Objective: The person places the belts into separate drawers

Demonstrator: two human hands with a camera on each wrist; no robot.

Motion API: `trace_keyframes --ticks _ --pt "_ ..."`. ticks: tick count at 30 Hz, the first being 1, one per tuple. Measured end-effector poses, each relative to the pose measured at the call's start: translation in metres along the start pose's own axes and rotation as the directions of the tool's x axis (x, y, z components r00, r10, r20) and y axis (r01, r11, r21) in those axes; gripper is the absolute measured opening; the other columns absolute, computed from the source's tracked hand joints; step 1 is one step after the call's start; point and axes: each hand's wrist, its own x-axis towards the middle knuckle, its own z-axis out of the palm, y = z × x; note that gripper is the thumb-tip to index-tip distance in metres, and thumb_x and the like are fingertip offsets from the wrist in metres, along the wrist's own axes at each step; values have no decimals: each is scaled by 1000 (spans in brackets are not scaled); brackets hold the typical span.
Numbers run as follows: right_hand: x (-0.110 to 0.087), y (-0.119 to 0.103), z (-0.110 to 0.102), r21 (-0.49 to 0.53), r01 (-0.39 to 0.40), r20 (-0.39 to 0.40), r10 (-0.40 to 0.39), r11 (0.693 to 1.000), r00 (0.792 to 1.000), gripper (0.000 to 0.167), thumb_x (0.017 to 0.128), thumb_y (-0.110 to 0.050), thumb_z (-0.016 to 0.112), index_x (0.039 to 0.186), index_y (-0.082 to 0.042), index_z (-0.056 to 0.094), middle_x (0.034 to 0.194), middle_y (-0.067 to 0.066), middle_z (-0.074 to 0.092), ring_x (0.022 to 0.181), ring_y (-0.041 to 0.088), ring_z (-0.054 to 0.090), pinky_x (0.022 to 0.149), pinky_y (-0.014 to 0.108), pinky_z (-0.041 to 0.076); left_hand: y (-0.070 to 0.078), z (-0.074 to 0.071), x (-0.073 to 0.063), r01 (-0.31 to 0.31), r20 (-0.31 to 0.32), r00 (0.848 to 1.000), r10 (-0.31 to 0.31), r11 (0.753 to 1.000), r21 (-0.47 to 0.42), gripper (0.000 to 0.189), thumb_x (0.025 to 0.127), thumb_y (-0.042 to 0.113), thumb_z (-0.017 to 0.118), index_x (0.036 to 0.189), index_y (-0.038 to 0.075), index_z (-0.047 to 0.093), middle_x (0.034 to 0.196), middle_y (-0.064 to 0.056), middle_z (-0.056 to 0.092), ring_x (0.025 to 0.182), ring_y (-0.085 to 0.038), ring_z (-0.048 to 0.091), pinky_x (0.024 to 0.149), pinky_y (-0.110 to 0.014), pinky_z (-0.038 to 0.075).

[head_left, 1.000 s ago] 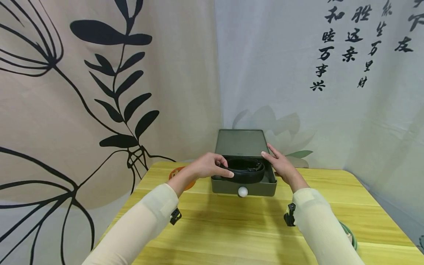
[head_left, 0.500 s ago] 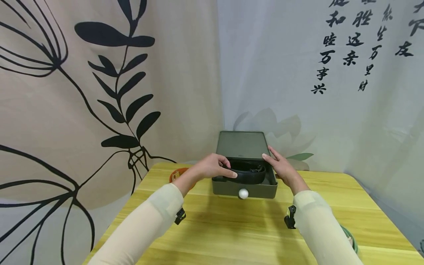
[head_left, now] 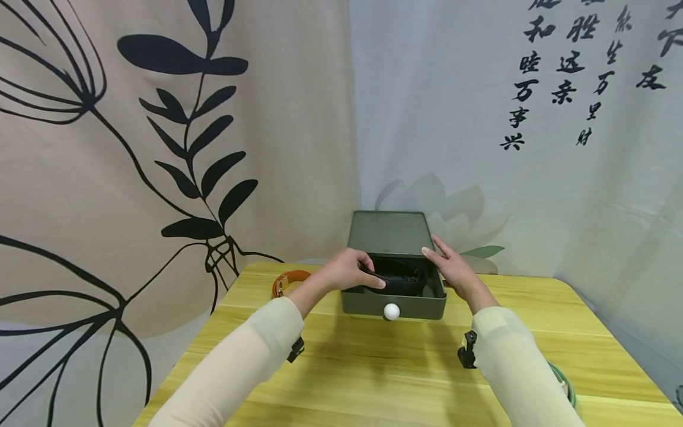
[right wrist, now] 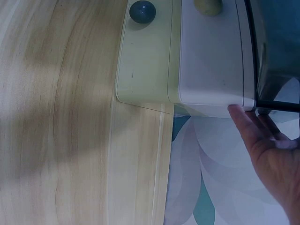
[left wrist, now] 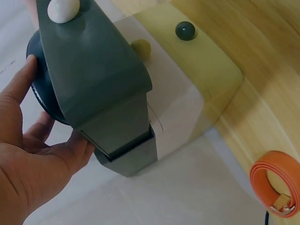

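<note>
Printed curtains behind a table suggest a booth.

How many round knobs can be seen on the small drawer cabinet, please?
3. A white knob is on the pulled-out green top drawer, a yellowish knob on the white middle drawer, and a dark knob on the pale-yellow bottom drawer.

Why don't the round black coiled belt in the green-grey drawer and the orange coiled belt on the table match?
The black coiled belt is dark, while the orange coiled belt is bright. The black one sits in the green-grey drawer; the orange one lies on the yellow wooden table. The left hand grips the black belt; no hand touches the orange one. Both are coiled.
</note>
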Motion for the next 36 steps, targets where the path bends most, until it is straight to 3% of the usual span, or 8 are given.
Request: trace_keyframes --ticks 5,12,17,26,36 --pt "0 1 -1 -2 -4 -3 4 1000 1000 81 98 -60 48 159 -36 0 165 15 -2 147 45 8 107 70 23 0 5 2 4 -16 1000 -3 999 32 33 79 38 85 95 15 66 98 -1 59 62 -16 44 60 -30 42" --pt "1 2 -1 -4 8 -9 -8 1000 1000 84 97 -61 49 160 -34 1 165 15 -2 147 44 9 107 69 24 2 3 -1 -27 -100 995 24 999 -22 42 82 30 83 112 5 66 110 -9 60 94 -23 52 80 -37 48" --pt "1 2 -2 -5 3 -11 -3 1000 1000 83 97 -60 49 160 -33 2 165 15 -2 147 45 9 107 70 24 6 0 -5 -37 -128 991 27 996 -79 45 85 31 80 119 5 65 119 -15 61 104 -25 55 87 -41 50" --pt "0 3 -2 -3 0 -6 -1 1000 1000 83 97 -61 49 160 -34 1 165 15 -3 147 45 9 107 70 24 4 2 -11 -61 -222 975 25 986 -155 45 88 32 77 122 6 65 122 -14 61 105 -24 57 88 -41 50" --pt "-1 0 -1 -1 8 -1 -8 1000 1000 80 100 -57 48 160 -33 1 165 17 -1 147 45 9 107 70 23 5 4 -24 -127 -344 938 31 957 -260 36 88 34 77 117 14 66 113 -10 63 95 -21 59 83 -38 51"
